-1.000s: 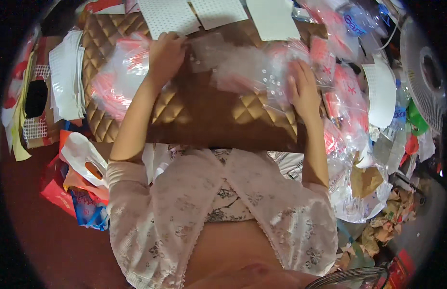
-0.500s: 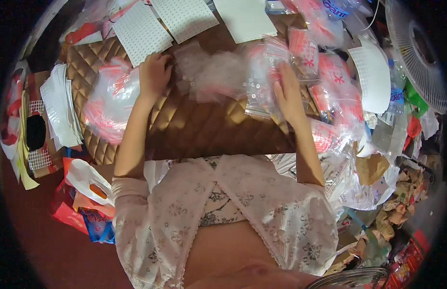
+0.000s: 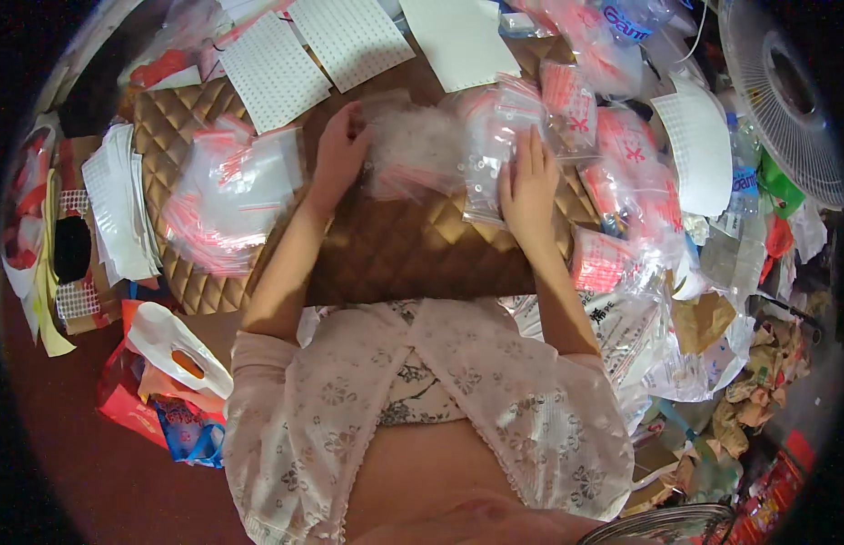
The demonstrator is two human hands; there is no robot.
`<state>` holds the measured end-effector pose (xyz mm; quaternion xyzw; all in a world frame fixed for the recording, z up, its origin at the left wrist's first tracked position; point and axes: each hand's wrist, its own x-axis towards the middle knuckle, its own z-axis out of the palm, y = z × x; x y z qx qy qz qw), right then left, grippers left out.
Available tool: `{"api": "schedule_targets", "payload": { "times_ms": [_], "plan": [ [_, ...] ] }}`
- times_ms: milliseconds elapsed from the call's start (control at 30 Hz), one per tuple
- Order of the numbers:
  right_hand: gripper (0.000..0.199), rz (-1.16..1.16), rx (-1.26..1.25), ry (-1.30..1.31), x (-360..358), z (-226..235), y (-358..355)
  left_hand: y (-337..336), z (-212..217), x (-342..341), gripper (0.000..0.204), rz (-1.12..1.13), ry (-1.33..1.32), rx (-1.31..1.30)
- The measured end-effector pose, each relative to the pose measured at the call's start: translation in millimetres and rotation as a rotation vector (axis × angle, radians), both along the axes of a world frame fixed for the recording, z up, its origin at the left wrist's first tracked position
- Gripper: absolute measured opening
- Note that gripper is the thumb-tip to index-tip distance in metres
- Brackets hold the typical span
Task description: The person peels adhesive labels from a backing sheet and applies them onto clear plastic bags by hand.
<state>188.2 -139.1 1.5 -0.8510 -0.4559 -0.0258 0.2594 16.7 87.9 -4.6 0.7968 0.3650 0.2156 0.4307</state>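
Note:
My left hand [image 3: 338, 154] is at the left edge of a loose heap of clear zip bags [image 3: 413, 150] in the middle of the quilted brown surface. Its thumb and fingers are apart, curved beside the heap, and I see nothing held in them. My right hand [image 3: 531, 186] lies with fingers stretched out over the right side of a stack of clear zip bags [image 3: 487, 154] with small white ring shapes showing on them. To the left, a fanned pile of zip bags with red-pink edges [image 3: 231, 195] lies apart from both hands.
Printed white sheets [image 3: 349, 41] lie along the far edge. Bundles of red-printed bags [image 3: 633, 145] crowd the right side, beside a fan [image 3: 785, 91]. A stack of white sheets [image 3: 120, 204] stands at far left; a red bag [image 3: 122, 400] sits below the surface.
My left hand has moved right, from beside the left pile to the middle heap. My right hand has shifted slightly left on the stack, its fingers now flatter.

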Motion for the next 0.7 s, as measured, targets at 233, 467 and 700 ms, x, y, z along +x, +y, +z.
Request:
{"api": "schedule_targets", "payload": {
  "times_ms": [233, 467, 700],
  "plan": [
    [0.048, -0.030, 0.038, -0.219, 40, -17, 45, -45, -28, 5, 0.057, 0.077, -0.166, 0.249],
    [0.052, 0.147, -0.052, -0.014, 24, -13, 26, -78, -6, 11, 0.063, 0.193, -0.429, -0.299],
    [0.053, -0.073, -0.059, -0.064, -27, -16, 50, -89, -13, 34, 0.065, 0.084, -0.510, -0.599]
  ]
}}
